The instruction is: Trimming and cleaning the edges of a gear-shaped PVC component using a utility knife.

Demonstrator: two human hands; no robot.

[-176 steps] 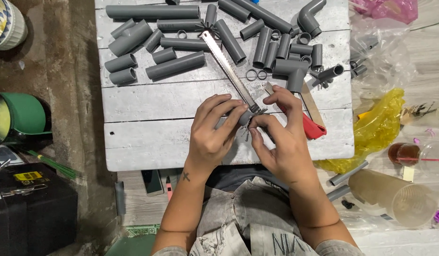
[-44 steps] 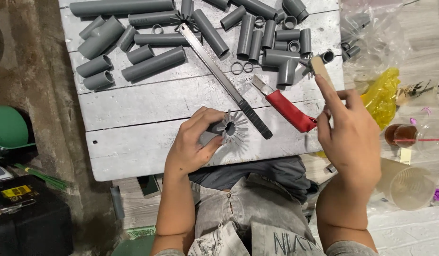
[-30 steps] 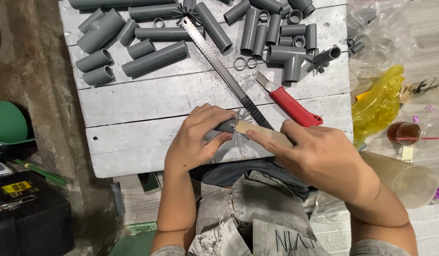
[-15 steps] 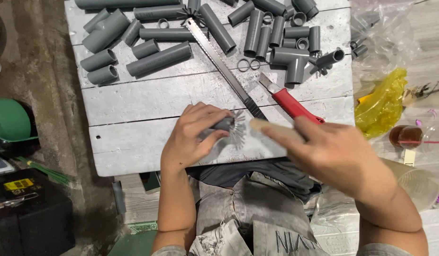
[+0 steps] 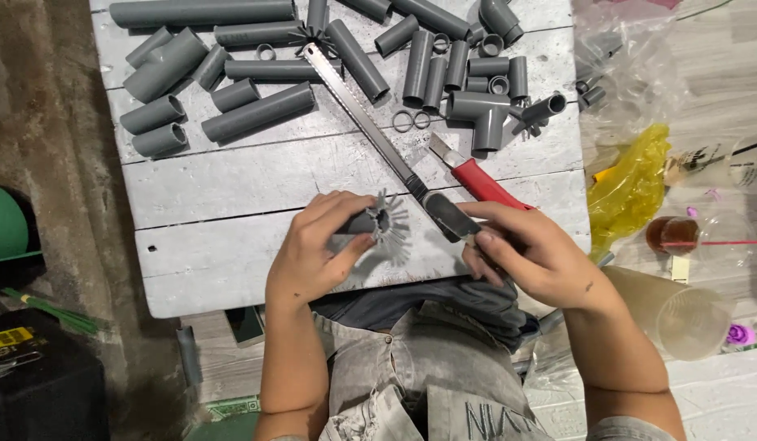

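— Two hands are at work on our near edge of the white plank table. Our left hand is wrapped around a short grey pipe piece whose end is slit into a fan of thin strips, splayed out like a flower. It lies on the table, near the middle of the near edge.

— And our right hand?

— Its fingers are curled around the handle end of the long saw, whose blade runs away from us, up and to the left, toward the heap of cut pipes at the far side. The dark handle lies just right of the fanned end, close but, as far as we can tell, not touching it.

— So which step do we judge we are in?

— We would say the pipe is steadied and the saw is just being gripped, between cuts rather than in one; the blade lies flat on the table, not on the piece.

— What does the next move ask of us?

— A firm hold with the left so the piece cannot roll, and thumb and fingertips kept clear of the strips. The red-handled cutter lies just beyond our right hand, and the two small rings sit beside the blade, so lifting the saw needs care.
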